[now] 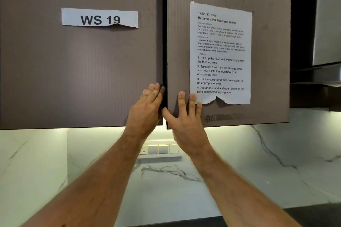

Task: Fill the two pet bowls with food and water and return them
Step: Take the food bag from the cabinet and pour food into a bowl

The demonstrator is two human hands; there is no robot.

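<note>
Marble-backed kitchen wall, two brown cupboard doors. Left hand and right hand, fingers straight, press beside the central seam. Bowls unseen; food possibly inside.

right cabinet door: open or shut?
Slightly open: the right door hangs lower than the left door, dark gap between; right hand flat on it.

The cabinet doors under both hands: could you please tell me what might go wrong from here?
1. The right hand lies flat on the right door, fingertips on the torn task sheet; it could rip further.
2. The left hand has fingers at the left door inner edge, in the gap; they could get pinched.
</note>
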